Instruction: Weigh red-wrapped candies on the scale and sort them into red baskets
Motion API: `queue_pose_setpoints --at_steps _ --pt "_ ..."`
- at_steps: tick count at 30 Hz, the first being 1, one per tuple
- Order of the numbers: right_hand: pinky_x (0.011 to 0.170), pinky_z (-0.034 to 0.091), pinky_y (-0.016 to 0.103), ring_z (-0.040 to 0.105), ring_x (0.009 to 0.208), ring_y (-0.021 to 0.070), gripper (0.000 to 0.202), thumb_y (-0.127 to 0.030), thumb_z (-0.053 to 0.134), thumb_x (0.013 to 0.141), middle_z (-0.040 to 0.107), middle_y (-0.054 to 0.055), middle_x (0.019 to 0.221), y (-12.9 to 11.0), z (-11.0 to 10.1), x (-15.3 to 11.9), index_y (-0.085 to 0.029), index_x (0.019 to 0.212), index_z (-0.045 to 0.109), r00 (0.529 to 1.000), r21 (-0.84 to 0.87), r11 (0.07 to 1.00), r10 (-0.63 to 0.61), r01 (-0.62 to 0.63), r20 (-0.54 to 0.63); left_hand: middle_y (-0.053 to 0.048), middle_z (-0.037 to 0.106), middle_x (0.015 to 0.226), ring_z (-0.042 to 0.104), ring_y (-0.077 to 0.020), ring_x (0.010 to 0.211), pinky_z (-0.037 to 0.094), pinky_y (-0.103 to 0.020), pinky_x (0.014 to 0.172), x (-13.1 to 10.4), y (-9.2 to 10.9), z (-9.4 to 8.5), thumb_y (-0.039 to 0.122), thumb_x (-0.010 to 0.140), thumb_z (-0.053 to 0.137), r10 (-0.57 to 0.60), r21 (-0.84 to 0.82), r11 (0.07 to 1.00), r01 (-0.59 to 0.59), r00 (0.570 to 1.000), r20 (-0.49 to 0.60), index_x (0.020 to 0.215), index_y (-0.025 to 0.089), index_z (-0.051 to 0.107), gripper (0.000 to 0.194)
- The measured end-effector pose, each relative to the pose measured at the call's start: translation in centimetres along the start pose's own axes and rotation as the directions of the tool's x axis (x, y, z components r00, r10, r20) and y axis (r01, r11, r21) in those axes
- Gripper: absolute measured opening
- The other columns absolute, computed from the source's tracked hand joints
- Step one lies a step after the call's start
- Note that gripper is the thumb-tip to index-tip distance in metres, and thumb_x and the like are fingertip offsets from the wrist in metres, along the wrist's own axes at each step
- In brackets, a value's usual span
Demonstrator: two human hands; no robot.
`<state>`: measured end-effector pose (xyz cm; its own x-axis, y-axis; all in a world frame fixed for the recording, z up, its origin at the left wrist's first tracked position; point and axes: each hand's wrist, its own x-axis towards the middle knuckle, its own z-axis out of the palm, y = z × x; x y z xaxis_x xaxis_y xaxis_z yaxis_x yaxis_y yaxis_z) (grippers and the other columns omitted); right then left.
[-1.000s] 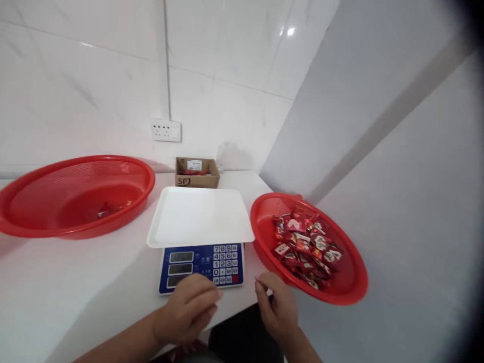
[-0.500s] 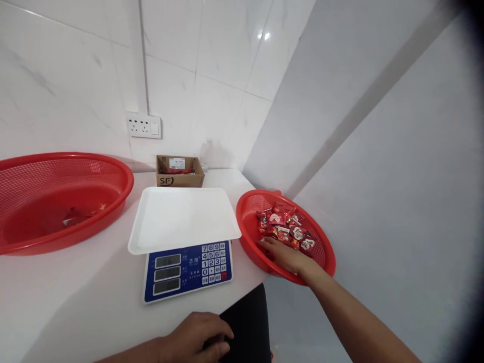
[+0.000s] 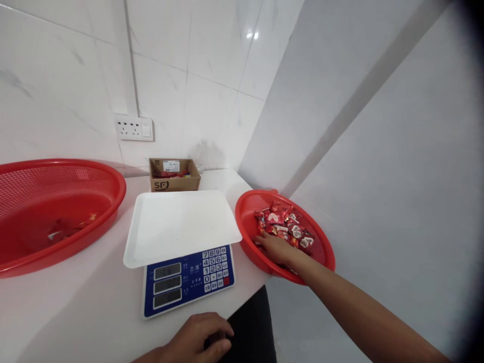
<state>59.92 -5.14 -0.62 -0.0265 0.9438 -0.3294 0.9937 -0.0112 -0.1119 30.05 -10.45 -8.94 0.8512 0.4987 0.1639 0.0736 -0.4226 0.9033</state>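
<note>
My right hand [image 3: 278, 249] reaches into the right red plastic basket [image 3: 327, 252], its fingers bent down at the near left of a pile of wrapped candies [image 3: 287, 227]. The fingertips are partly hidden, and what they grip cannot be made out. The candies have red, pink and dark red wrappers. My left hand [image 3: 202, 337] is by the table's front edge, loosely curled with thumb and fingers apart and holding nothing. In front of it is a blue digital scale [image 3: 189, 282] with a white tray [image 3: 183, 227] on top.
Another red basket [image 3: 117, 201] stands at the left, with a few wrapped pieces [image 3: 73, 227] in it. A small cardboard box [image 3: 176, 185] with red items sits behind the scale, near the tiled wall [image 3: 162, 91]. A grey wall [image 3: 378, 176] rises on the right.
The view has shifted slightly, so the scale and left basket appear lower and further left. My right hand has moved slightly further left within the basket; my left hand keeps its pose.
</note>
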Motion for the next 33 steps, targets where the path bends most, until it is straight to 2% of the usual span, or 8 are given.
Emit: queue_pose_setpoints --at_steps 4,9,13,22,25,28,31,33 --pt "0.075 0.041 0.027 0.059 0.092 0.0214 0.030 -0.022 0.048 0.083 0.060 0.008 0.112 0.8 0.2 0.8 -0.023 0.111 0.060 0.998 0.019 1.000 0.012 -0.010 -0.061 -0.004 0.065 0.083 0.059 -0.0132 0.074 0.045 -0.019 0.067 0.1 0.0 -0.1 0.036 0.087 0.047 -0.024 -0.012 1.000 0.024 0.999 -0.022 0.098 0.020 0.062 0.025" --pt "0.074 0.041 0.025 0.060 0.087 0.0188 0.026 -0.011 0.045 0.081 0.065 0.006 0.100 1.6 -1.0 1.8 -0.020 0.098 0.062 0.986 0.093 0.996 0.027 -0.012 -0.166 -0.004 0.065 0.083 0.059 -0.0133 0.075 0.045 -0.020 0.069 0.2 0.0 -0.2 0.036 0.086 0.047 -0.047 -0.035 0.998 0.046 0.998 -0.041 0.097 0.020 0.063 0.025" --pt "0.081 0.042 0.026 0.059 0.094 0.0182 0.029 -0.008 0.044 0.080 0.064 0.007 0.105 2.3 -1.9 2.4 -0.018 0.104 0.058 0.967 0.197 0.980 0.042 0.009 -0.252 -0.004 0.065 0.081 0.059 -0.0134 0.074 0.045 -0.020 0.069 0.1 0.2 -0.3 0.035 0.086 0.048 -0.090 -0.048 0.995 0.088 0.995 -0.041 0.096 0.019 0.063 0.025" --pt "0.074 0.048 0.026 0.062 0.082 0.0154 0.029 -0.006 0.048 0.076 0.066 0.004 0.091 3.0 -1.9 2.8 -0.017 0.102 0.056 0.959 0.382 0.923 0.059 0.054 -0.278 -0.003 0.065 0.081 0.058 -0.0133 0.074 0.044 -0.021 0.069 0.1 0.2 -0.2 0.035 0.085 0.049 -0.119 -0.066 0.991 0.117 0.992 -0.039 0.096 0.020 0.064 0.023" --pt "0.072 0.049 0.029 0.062 0.077 0.0160 0.027 -0.007 0.051 0.075 0.066 0.004 0.087 2.4 -2.3 2.6 -0.016 0.099 0.058 0.951 0.423 0.905 0.083 0.053 -0.298 -0.003 0.065 0.081 0.058 -0.0135 0.074 0.044 -0.021 0.069 0.1 0.1 -0.1 0.035 0.084 0.050 -0.132 -0.068 0.989 0.128 0.990 -0.047 0.095 0.020 0.064 0.023" --pt "0.079 0.048 0.032 0.062 0.083 0.0169 0.024 -0.008 0.050 0.076 0.066 0.005 0.092 1.2 -3.5 2.3 -0.017 0.098 0.058 0.929 0.467 0.880 0.102 0.082 -0.356 -0.004 0.065 0.083 0.059 -0.0139 0.075 0.045 -0.020 0.068 0.1 0.1 -0.1 0.035 0.084 0.050 -0.132 -0.062 0.990 0.128 0.990 -0.052 0.096 0.019 0.064 0.024" --pt "0.082 0.049 0.032 0.062 0.088 0.0147 0.026 -0.011 0.047 0.081 0.064 0.005 0.105 -1.2 -5.5 2.2 -0.020 0.105 0.054 0.908 0.533 0.829 0.081 0.168 -0.411 -0.005 0.066 0.085 0.060 -0.0143 0.077 0.045 -0.020 0.069 0.2 0.4 -0.3 0.036 0.084 0.050 -0.118 -0.054 0.992 0.116 0.992 -0.041 0.097 0.019 0.064 0.026" --pt "0.080 0.051 0.031 0.063 0.087 0.0138 0.029 -0.013 0.048 0.082 0.062 0.005 0.111 -3.3 -6.7 2.4 -0.021 0.110 0.052 0.907 0.613 0.746 0.026 0.262 -0.420 -0.005 0.066 0.084 0.060 -0.0145 0.077 0.045 -0.021 0.069 0.2 0.6 -0.4 0.036 0.083 0.050 -0.127 -0.053 0.991 0.125 0.991 -0.041 0.096 0.018 0.065 0.026"
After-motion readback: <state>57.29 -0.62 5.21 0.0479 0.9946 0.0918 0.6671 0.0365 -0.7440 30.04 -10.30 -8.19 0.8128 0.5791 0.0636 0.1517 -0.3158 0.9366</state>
